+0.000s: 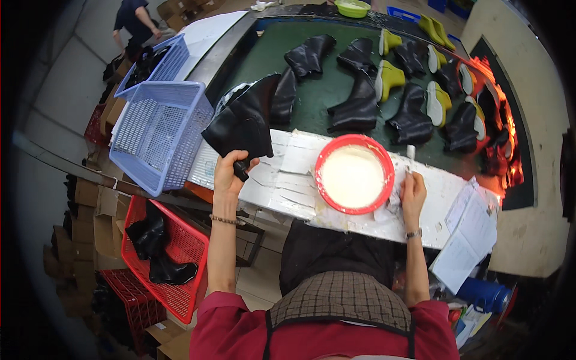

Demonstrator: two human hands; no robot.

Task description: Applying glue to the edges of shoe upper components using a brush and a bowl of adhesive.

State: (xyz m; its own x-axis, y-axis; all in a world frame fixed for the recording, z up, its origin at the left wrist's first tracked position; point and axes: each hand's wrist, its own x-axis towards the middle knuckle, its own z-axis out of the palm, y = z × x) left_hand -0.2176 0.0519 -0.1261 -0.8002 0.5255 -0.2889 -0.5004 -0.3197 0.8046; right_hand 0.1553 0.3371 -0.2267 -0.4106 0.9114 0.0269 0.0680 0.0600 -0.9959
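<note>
My left hand (228, 176) is closed round the lower end of a black boot (243, 123) and holds it up, tilted, over the left part of the white ledge. A small dark piece sticks out between the fingers; I cannot tell whether it belongs to the boot. My right hand (413, 191) grips a thin white stick-like tool (411, 157), upright, which looks like a brush. Between the hands a red basin (319, 191) of creamy white liquid rests on the white ledge (288, 180). A crumpled whitish cloth (391, 207) lies between the basin and my right hand.
Black boots (354, 102) and yellow-green shoe pieces (439, 103) lie on the green conveyor (252, 57), which leads to an orange-glowing opening at right. A blue basket (157, 129) stands at left. Below it, a red basket (180, 240) holds black boots. Papers (468, 237) hang at right. Another person (135, 21) is far left.
</note>
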